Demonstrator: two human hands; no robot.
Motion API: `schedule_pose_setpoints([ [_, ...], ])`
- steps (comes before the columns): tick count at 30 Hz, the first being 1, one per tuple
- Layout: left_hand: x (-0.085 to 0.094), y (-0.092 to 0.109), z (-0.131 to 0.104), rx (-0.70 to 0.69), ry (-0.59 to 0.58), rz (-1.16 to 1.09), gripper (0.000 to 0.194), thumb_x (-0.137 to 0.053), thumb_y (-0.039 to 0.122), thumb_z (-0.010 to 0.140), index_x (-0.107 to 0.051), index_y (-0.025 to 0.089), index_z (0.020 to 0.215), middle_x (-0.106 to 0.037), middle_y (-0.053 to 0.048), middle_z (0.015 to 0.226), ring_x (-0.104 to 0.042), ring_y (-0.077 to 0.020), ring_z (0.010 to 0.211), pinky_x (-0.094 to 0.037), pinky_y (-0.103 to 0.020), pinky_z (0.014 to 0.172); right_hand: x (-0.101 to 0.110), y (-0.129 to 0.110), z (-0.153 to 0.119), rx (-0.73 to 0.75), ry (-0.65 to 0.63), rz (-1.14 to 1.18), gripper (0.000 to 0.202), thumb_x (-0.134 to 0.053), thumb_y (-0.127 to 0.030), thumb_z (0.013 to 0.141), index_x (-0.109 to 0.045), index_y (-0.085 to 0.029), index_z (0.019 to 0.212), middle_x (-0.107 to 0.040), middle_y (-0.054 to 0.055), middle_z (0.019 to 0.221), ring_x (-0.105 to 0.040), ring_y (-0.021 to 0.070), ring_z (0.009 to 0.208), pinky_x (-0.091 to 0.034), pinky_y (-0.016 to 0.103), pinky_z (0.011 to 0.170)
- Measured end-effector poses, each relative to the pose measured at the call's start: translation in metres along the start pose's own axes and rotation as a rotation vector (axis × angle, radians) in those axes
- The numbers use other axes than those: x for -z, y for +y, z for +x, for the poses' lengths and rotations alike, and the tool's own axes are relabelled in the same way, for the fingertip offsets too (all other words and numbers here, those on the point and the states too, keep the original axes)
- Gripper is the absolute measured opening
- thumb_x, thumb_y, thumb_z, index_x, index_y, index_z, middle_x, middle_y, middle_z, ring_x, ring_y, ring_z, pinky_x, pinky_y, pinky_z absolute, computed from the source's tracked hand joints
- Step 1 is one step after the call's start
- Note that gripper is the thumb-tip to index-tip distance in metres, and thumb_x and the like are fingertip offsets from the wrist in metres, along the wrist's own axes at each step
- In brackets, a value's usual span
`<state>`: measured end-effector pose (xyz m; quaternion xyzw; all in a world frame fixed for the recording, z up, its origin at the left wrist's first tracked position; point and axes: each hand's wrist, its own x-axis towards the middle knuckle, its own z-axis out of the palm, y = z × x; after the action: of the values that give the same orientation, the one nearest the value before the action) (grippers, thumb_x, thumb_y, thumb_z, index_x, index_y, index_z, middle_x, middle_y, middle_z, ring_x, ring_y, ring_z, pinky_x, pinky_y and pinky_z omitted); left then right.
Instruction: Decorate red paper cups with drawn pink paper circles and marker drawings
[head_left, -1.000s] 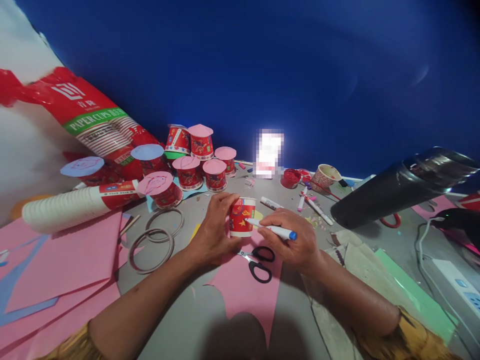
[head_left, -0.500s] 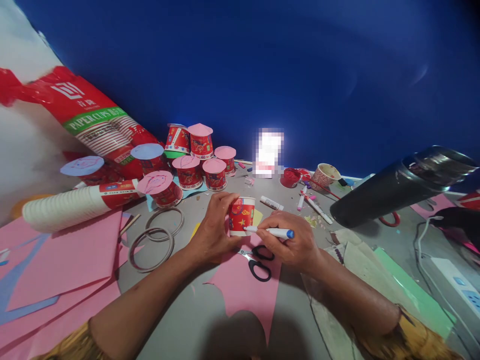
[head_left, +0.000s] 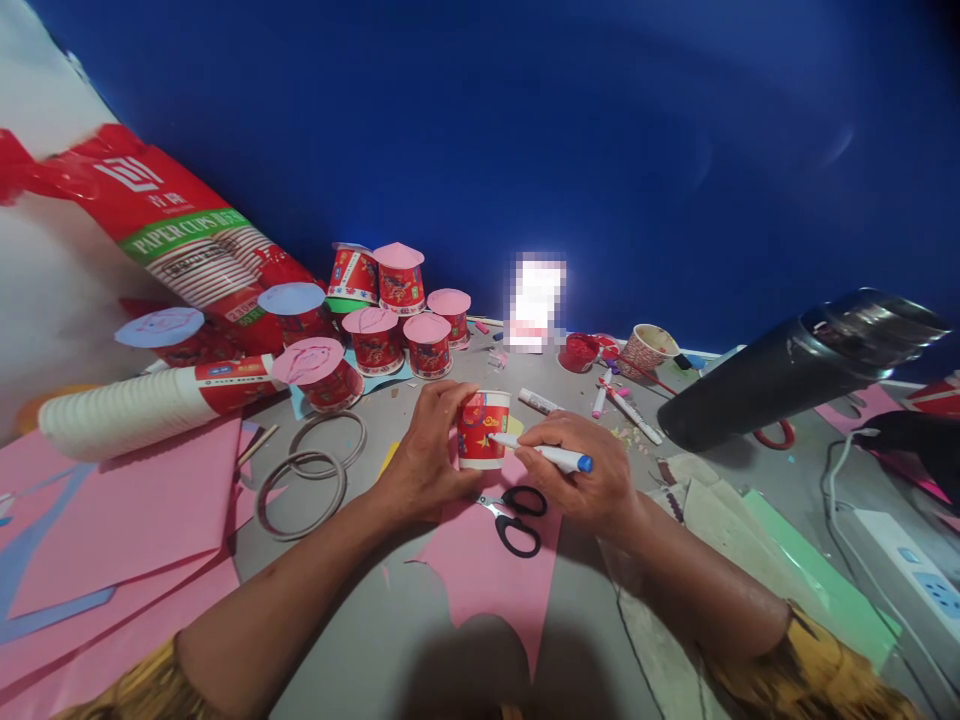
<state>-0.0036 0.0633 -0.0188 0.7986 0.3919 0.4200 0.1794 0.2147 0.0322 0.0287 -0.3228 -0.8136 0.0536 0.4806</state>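
Near the middle of the table, a red paper cup (head_left: 480,428) with a white rim is held from its left side by my left hand (head_left: 429,455). My right hand (head_left: 581,465) grips a white marker (head_left: 551,455) with a blue end. The marker's tip is at the right part of the cup's printed side; whether it touches cannot be told. Just below the cup, black-handled scissors (head_left: 517,525) lie on a cut pink sheet (head_left: 487,575).
Red cups with paper tops (head_left: 375,345) stand at the back left beside a stack of white cups (head_left: 127,412). Two rings (head_left: 301,495) lie left of my left hand. A dark flask (head_left: 757,385) leans at the right, near a power strip (head_left: 911,560).
The marker tip has moved up from the cup's lower edge to higher on its side, and my right hand has tilted slightly. My left hand keeps its hold on the cup.
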Motion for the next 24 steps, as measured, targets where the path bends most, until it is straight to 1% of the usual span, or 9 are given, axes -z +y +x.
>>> schedule_pose_setpoints([
  [3, -0.0003, -0.0003, 0.0003, -0.013, 0.011, -0.021, 0.089, -0.092, 0.038, 0.069, -0.044, 0.029, 0.143, -0.048, -0.011, 0.136, -0.052, -0.0329, 0.129, -0.051, -0.053, 0.108, 0.0008, -0.0006, -0.0003, -0.016, -0.021, 0.005, 0.011, -0.062, -0.02, 0.099, -0.067, -0.023, 0.089, -0.076, 0.002, 0.076, -0.068, 0.017, 0.066, -0.053, 0.031, 0.067],
  [6, -0.0003, -0.0002, 0.0009, -0.025, 0.029, -0.014, 0.087, -0.091, 0.039, 0.071, -0.044, 0.028, 0.143, -0.048, -0.011, 0.135, -0.052, -0.0322, 0.129, -0.051, -0.052, 0.108, 0.0011, -0.0008, -0.0004, -0.028, -0.051, -0.002, 0.014, -0.061, -0.022, 0.098, -0.067, -0.023, 0.086, -0.075, 0.002, 0.073, -0.067, 0.0163, 0.063, -0.051, 0.029, 0.063],
  [12, 0.0006, 0.0002, 0.0012, -0.051, 0.017, 0.002, 0.088, -0.092, 0.037, 0.07, -0.042, 0.028, 0.143, -0.047, -0.011, 0.136, -0.05, -0.0325, 0.13, -0.049, -0.053, 0.11, -0.0002, 0.0001, 0.0008, -0.031, 0.007, 0.036, 0.012, -0.062, -0.02, 0.098, -0.068, -0.023, 0.089, -0.076, 0.002, 0.075, -0.068, 0.0166, 0.064, -0.053, 0.03, 0.067],
  [17, -0.0003, -0.0013, 0.0004, -0.035, 0.016, 0.012, 0.088, -0.091, 0.035, 0.072, -0.041, 0.029, 0.143, -0.046, -0.011, 0.135, -0.051, -0.0327, 0.129, -0.05, -0.053, 0.109, -0.0012, -0.0007, 0.0015, -0.017, -0.025, 0.036, 0.016, -0.06, -0.021, 0.099, -0.067, -0.022, 0.084, -0.074, 0.001, 0.07, -0.066, 0.0144, 0.06, -0.049, 0.027, 0.061],
  [19, -0.0002, -0.0015, 0.0006, -0.026, 0.01, 0.009, 0.088, -0.091, 0.033, 0.071, -0.041, 0.029, 0.143, -0.046, -0.011, 0.135, -0.05, -0.0329, 0.129, -0.05, -0.053, 0.109, -0.0013, -0.0014, 0.0017, -0.005, -0.029, 0.05, 0.016, -0.06, -0.019, 0.098, -0.066, -0.022, 0.084, -0.073, 0.0, 0.069, -0.066, 0.0139, 0.059, -0.049, 0.027, 0.061],
  [24, 0.0002, 0.0001, 0.0007, -0.012, 0.015, 0.001, 0.088, -0.09, 0.031, 0.07, -0.041, 0.03, 0.142, -0.046, -0.01, 0.135, -0.051, -0.033, 0.129, -0.05, -0.053, 0.109, 0.0003, -0.0021, 0.0025, 0.018, 0.026, 0.047, 0.012, -0.062, -0.017, 0.098, -0.066, -0.021, 0.088, -0.075, 0.002, 0.072, -0.066, 0.0154, 0.061, -0.05, 0.028, 0.062],
])
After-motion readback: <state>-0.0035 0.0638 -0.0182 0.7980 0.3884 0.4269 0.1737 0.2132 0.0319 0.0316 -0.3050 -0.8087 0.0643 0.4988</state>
